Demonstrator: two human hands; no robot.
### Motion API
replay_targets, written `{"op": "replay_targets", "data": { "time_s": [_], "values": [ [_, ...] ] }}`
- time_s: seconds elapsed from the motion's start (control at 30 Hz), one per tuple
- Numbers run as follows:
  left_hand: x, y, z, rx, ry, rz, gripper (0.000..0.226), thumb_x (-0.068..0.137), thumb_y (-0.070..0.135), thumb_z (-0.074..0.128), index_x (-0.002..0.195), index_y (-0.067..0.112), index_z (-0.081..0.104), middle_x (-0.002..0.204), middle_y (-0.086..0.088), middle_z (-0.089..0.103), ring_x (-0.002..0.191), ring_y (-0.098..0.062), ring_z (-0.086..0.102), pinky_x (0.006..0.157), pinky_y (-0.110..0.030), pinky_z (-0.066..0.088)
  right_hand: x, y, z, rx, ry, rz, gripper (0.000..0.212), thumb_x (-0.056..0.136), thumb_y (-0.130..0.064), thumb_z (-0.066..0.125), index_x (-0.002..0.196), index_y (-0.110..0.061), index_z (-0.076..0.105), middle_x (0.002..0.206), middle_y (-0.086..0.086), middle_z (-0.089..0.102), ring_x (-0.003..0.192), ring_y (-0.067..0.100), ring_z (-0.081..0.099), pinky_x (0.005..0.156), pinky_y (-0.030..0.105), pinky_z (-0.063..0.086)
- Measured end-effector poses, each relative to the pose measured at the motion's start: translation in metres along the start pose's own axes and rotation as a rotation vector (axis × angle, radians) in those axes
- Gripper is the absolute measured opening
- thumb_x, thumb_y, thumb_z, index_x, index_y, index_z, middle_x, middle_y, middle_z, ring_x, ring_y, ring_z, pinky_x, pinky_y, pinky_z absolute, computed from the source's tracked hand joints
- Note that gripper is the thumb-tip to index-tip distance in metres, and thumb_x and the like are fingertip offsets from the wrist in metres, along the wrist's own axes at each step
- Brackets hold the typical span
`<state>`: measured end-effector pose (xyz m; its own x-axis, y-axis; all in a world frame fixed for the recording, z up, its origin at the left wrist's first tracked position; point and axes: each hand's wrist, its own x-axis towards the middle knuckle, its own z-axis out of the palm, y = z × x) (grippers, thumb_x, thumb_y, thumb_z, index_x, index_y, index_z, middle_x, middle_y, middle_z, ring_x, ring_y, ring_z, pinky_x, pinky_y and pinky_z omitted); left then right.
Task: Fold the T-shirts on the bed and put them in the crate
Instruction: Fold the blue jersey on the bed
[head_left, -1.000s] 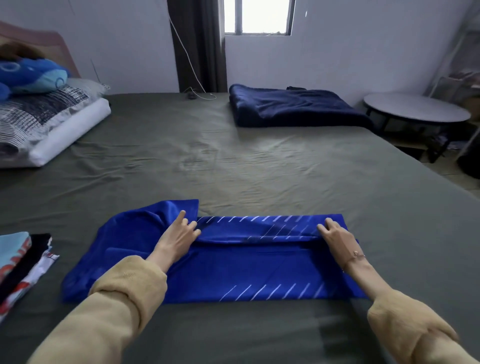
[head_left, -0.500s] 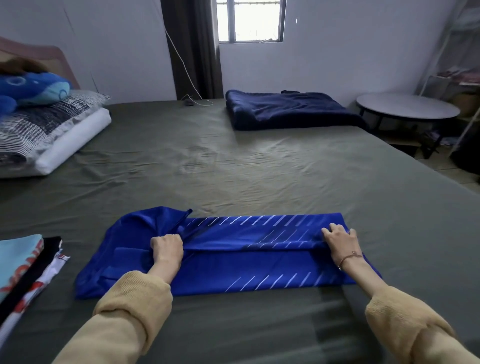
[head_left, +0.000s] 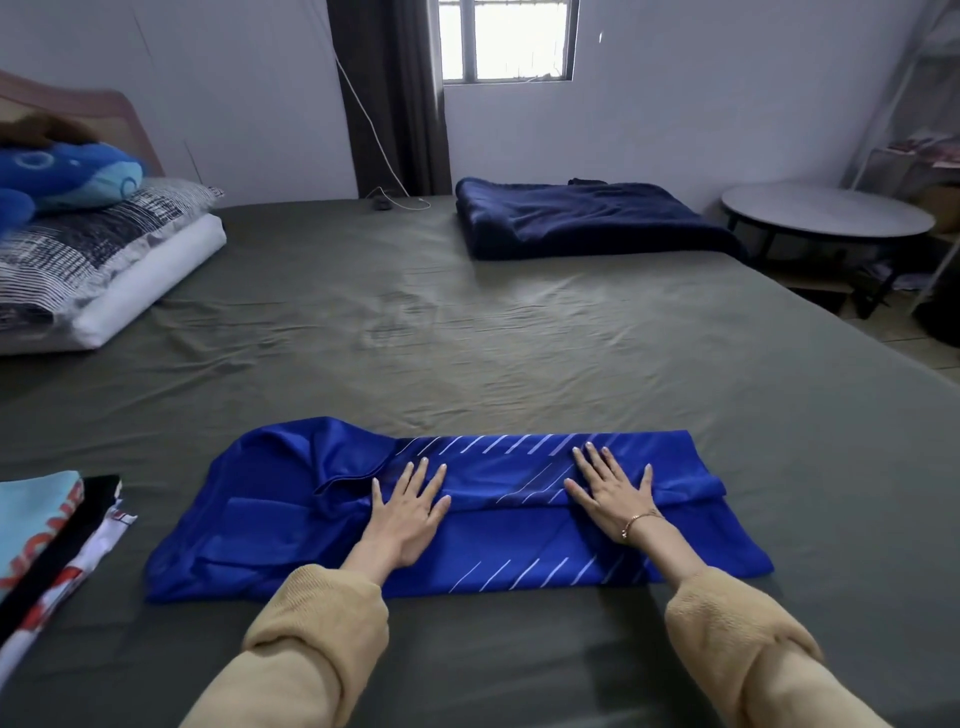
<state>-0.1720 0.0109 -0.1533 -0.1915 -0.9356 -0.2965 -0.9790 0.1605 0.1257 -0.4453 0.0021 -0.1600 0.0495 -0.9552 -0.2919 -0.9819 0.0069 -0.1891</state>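
A bright blue T-shirt (head_left: 291, 525) with white slanted stripes lies partly folded lengthwise on the grey-green bed sheet (head_left: 467, 338), near the front edge. My left hand (head_left: 408, 506) rests flat on the folded layer near its middle, fingers spread and straight. My right hand (head_left: 613, 491) presses flat on the fold further right, fingers spread too. The shirt's left end is still bunched and wrinkled. A stack of other shirts (head_left: 47, 540), light blue, black and white with red print, lies at the left edge. No crate is in view.
A folded navy blanket (head_left: 587, 218) sits at the bed's far side. Pillows (head_left: 98, 260) and a blue plush toy (head_left: 62, 171) lie at the back left. A round table (head_left: 826, 218) stands off the bed's right, beside a white rack.
Both hands let go of the fold edge they were gripping and now lie flat with spread fingers on the shirt. The right hand moved inward to the left.
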Motion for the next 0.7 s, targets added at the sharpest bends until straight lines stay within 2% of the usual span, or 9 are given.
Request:
{"op": "replay_targets", "data": {
  "time_s": [0.27,0.5,0.7],
  "values": [
    [0.014,0.003,0.0,-0.068,0.067,-0.028,0.052,0.103,0.039,0.009,0.15,0.027,-0.01,0.159,0.002,-0.014,0.145,-0.015,-0.016,0.113,-0.053,-0.011,0.014,0.016,-0.007,0.032,0.005,-0.048,0.057,0.099,-0.051,0.016,0.148,-0.034,-0.006,0.156,-0.013,-0.016,0.143,0.007,-0.017,0.108,0.06,-0.015],
    [0.026,0.001,0.002,-0.07,0.06,-0.024,0.054,0.103,0.04,0.011,0.148,0.027,-0.017,0.157,0.002,-0.019,0.145,-0.017,-0.018,0.113,-0.053,-0.01,0.03,0.03,-0.01,0.014,0.013,-0.105,0.059,0.098,-0.054,0.02,0.147,-0.037,-0.008,0.155,-0.015,-0.017,0.142,0.004,-0.017,0.108,0.059,-0.016],
    [0.036,0.001,0.002,-0.077,0.075,-0.039,0.054,0.103,0.042,0.011,0.148,0.029,-0.016,0.157,0.003,-0.018,0.145,-0.019,-0.018,0.113,-0.054,-0.01,0.04,0.034,-0.011,-0.005,0.02,-0.144,0.059,0.097,-0.054,0.02,0.146,-0.039,-0.009,0.155,-0.015,-0.017,0.142,0.004,-0.018,0.108,0.06,-0.016]
  ]
}}
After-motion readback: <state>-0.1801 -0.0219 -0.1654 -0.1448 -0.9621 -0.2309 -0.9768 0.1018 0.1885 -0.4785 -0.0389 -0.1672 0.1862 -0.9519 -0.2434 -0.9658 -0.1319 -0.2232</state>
